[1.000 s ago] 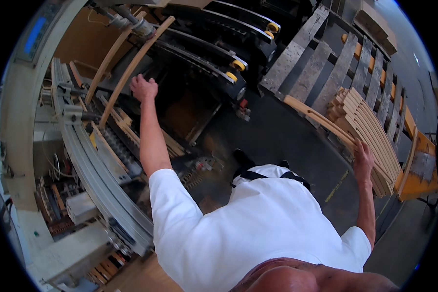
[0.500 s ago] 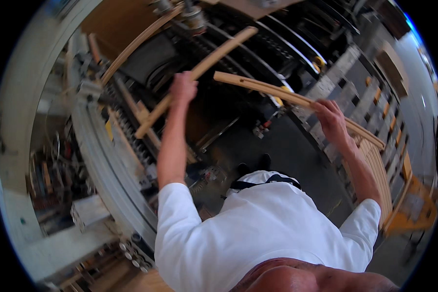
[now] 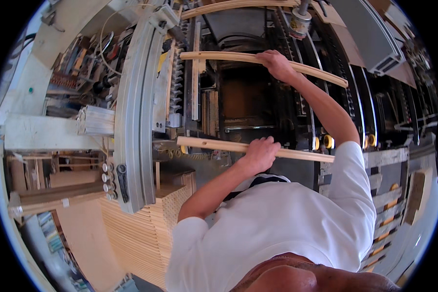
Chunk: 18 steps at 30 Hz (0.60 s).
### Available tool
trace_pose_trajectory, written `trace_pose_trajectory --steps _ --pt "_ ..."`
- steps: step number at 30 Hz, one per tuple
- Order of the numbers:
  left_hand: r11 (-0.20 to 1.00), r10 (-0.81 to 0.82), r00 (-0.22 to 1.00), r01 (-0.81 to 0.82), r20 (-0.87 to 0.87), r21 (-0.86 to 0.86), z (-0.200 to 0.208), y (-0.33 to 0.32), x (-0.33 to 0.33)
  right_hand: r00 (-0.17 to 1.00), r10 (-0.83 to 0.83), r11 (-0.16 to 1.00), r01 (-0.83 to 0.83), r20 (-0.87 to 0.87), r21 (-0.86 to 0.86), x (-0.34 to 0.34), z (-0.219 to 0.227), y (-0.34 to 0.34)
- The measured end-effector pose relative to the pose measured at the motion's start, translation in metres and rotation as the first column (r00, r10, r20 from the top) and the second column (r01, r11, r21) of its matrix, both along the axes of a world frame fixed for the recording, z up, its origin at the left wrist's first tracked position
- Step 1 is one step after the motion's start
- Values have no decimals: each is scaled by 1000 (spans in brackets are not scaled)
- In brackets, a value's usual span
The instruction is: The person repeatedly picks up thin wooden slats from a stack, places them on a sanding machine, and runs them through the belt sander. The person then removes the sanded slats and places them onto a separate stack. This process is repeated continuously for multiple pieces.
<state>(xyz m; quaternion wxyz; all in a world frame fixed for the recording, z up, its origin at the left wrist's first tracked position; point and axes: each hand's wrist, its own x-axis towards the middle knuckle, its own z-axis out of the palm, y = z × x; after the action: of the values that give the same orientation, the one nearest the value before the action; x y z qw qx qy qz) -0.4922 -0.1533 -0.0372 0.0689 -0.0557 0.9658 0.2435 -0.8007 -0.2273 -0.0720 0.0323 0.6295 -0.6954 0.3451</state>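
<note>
My right hand (image 3: 276,66) is closed over a long, slightly curved wooden slat (image 3: 219,56), which stretches across the black rails of the machine. Nearer my body, my left hand (image 3: 262,155) grips a second wooden slat (image 3: 301,155), with a small slot towards its left end. The two slats run roughly side by side, left to right, with a gap between them. Beyond them a third curved slat (image 3: 238,6) lies across the far part of the machine. My fingers partly hide the middle of both held slats.
A thick grey metal beam (image 3: 134,107) runs along the left, beside a toothed chain (image 3: 176,80). Below it stands a tall stack of wooden slats (image 3: 136,233). A round metal clamp cylinder (image 3: 300,23) hangs at the far right of the machine. Wooden pallets (image 3: 387,197) lie at right.
The view has swung leftward, towards the machine and beam. My right hand has come from beside the pallet to over the rails, and my left hand is now closer to my body.
</note>
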Motion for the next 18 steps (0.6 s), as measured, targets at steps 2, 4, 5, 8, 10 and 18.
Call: trace_pose_trajectory --steps 2,4,5,8,10,18 --pt "998 70 996 -70 59 -1 2 5 13 998 -3 1000 4 -62 12 -17 -23 -37" --pt "987 161 976 -163 149 0 4 5 29 981 -113 992 120 -157 36 -28 -26 -63" --pt "979 204 962 -206 179 -7 6 3 38 963 -174 982 186 -206 43 -35 -26 -74" --pt "937 340 907 -348 250 -13 14 5 75 891 -301 940 337 -340 50 -65 -24 -93" --pt "884 454 850 -466 266 -19 25 8 105 893 -288 946 321 -345 41 -70 -17 -102" --pt "627 728 602 -778 329 35 23 12 214 891 -273 957 288 -362 -11 -59 -15 -109"
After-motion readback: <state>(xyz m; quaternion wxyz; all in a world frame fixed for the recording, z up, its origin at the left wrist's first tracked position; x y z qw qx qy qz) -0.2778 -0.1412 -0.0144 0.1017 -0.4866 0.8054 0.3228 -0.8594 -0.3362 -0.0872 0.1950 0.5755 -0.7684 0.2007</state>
